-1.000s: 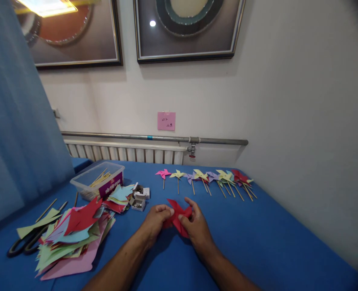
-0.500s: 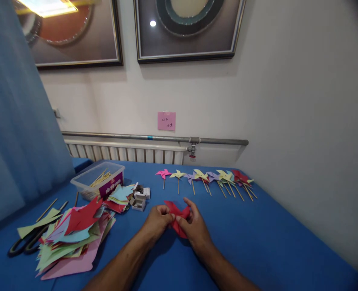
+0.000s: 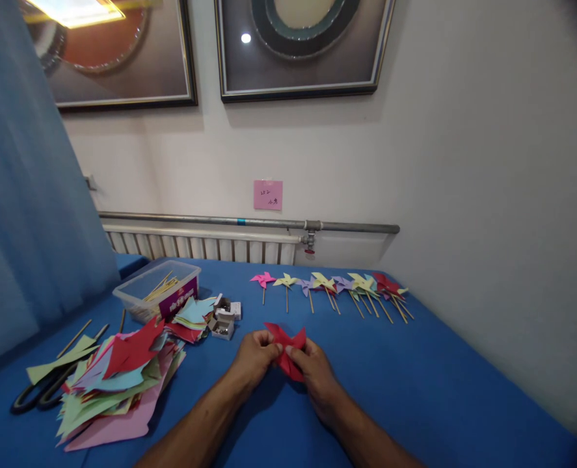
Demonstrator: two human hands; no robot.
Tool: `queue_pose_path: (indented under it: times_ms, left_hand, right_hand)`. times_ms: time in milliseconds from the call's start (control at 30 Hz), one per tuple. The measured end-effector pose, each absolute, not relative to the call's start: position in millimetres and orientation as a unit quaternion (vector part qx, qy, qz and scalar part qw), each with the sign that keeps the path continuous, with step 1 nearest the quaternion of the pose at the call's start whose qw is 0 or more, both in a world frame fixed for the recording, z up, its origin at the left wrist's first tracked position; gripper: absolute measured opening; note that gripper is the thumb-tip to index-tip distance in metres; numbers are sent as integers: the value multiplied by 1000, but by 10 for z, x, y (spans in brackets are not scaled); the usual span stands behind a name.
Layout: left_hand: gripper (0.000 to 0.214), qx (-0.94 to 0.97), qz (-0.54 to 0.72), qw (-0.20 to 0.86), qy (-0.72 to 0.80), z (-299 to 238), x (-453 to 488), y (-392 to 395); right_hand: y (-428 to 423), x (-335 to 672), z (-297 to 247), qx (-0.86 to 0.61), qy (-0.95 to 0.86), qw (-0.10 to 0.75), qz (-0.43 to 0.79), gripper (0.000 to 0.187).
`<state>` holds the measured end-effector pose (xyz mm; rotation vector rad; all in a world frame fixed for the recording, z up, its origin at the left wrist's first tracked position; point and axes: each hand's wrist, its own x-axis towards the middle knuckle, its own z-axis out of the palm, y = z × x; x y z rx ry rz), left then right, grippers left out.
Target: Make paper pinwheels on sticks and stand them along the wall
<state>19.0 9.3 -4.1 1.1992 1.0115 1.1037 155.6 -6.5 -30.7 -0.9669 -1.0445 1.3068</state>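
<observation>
A red paper pinwheel (image 3: 288,367) without a visible stick is held above the blue table, its points folded toward the middle. My left hand (image 3: 256,356) pinches it from the left, thumb near the centre. From the right, my right hand (image 3: 313,367) grips it, thumb also pressed by the centre and fingers curled behind. Whether a pin sits under the thumbs is hidden. Left of my hands stand small open boxes (image 3: 222,325) with tiny metal pieces inside. Beside them lies a small stack of coloured paper pieces (image 3: 194,313).
A clear plastic tub (image 3: 157,292) holds thin wooden sticks. Nearer me lie a pile of cut coloured paper (image 3: 107,390) and black-handled scissors (image 3: 49,387). Several pinwheels on sticks (image 3: 324,281) lie in a row along the back. A blue curtain (image 3: 39,182) hangs at left.
The fingers of my right hand, raised before, have curled down behind the red pinwheel. My left hand keeps its pinch, almost unmoved.
</observation>
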Motion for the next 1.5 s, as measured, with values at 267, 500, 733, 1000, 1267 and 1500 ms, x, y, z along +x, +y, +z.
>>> queue_pose_path:
  times_ms: [267, 500, 733, 1000, 1267, 1500]
  left_hand:
    - [33, 515, 474, 579, 418, -83, 201, 105]
    - [29, 505, 477, 594, 406, -74, 195, 103]
    - [25, 477, 467, 605, 434, 2, 168, 79]
    - [32, 489, 471, 586, 443, -15, 184, 94]
    - [31, 498, 465, 576, 451, -28, 191, 96]
    - [28, 509, 461, 570, 451, -12, 192, 77]
  right_hand:
    - [-47, 1548, -361, -444, -429, 577, 534, 31]
    - [-32, 1554, -366, -459, -437, 571, 522, 32]
    - [-35, 1548, -321, -461, -418, 576, 531, 22]
    - [-59, 1559, -289, -477, -430, 566, 517, 19]
    - [-46, 1552, -285, -482, -416, 572, 517, 18]
    - [-57, 1544, -260, -483, -419, 573, 512, 18]
